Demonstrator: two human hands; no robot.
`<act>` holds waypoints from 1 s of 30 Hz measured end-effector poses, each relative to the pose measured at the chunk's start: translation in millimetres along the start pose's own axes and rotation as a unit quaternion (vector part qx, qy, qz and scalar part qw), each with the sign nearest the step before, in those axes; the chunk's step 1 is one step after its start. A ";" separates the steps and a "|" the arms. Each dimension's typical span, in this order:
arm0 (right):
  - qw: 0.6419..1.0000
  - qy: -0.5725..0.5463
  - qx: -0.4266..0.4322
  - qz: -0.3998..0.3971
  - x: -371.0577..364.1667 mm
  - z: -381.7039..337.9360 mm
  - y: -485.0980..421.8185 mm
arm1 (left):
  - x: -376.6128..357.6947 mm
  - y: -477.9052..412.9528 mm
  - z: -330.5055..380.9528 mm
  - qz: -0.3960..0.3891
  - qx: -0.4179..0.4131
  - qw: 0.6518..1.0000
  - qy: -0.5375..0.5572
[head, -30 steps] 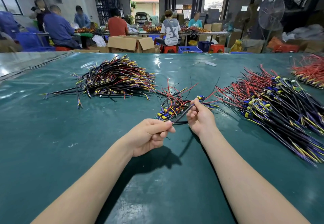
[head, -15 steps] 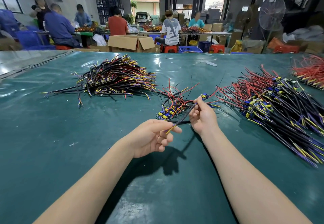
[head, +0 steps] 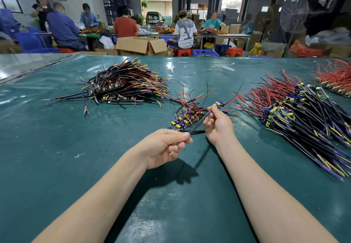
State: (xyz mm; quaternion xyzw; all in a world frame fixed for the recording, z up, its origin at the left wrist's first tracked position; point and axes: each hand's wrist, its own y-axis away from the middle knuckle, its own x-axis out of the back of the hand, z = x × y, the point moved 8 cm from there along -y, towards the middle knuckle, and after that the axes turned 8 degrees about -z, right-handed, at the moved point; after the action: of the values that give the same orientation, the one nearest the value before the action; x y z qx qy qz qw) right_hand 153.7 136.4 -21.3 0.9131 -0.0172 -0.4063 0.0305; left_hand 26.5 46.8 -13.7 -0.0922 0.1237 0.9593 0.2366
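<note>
A black sheathed cable (head: 199, 122) stretches between both hands above the green table (head: 57, 157). My left hand (head: 165, 147) pinches its near end between thumb and fingers. My right hand (head: 218, 125) pinches the far end, where a small blue and yellow circuit board (head: 220, 103) with a red wire sticks out past the fingertips. Just behind the hands lies a small heap of similar wired boards (head: 187, 115).
A large bundle of black, red and yellow wired boards (head: 123, 87) lies at the left. A bigger pile (head: 296, 113) spreads along the right, with red-wired pieces (head: 334, 79) at the far right. Behind the table sit cardboard boxes (head: 140, 46), several seated workers and a standing fan (head: 293, 13).
My left hand has closed its pinch tighter over the cable's near end, hiding the yellow tip that showed half a second ago. Both hands stay in about the same place.
</note>
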 end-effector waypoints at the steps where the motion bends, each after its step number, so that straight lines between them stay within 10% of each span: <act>1: 1.000 -0.010 0.002 0.005 0.6 -0.4 0.0 | -0.8 -0.8 1.2 0.001 -0.007 1.000 0.004; 8: 0.999 -0.024 0.003 -0.043 -13.7 2.7 3.6 | -12.3 2.6 12.1 -0.080 -0.059 0.995 0.032; 14: 0.995 -0.014 -0.070 -0.073 -14.1 8.1 7.0 | -5.9 14.1 -1.5 -0.147 0.053 0.978 -0.136; 30: 0.971 0.147 -0.095 -0.164 -50.3 56.8 30.7 | 23.2 -4.4 6.2 0.172 -0.053 0.975 -0.131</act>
State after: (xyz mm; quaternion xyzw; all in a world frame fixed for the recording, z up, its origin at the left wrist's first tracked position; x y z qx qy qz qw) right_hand 77.6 106.2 -19.9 0.9460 0.1764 -0.2667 0.0524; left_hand 7.6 62.2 -14.2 0.0439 0.0543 0.9946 0.0772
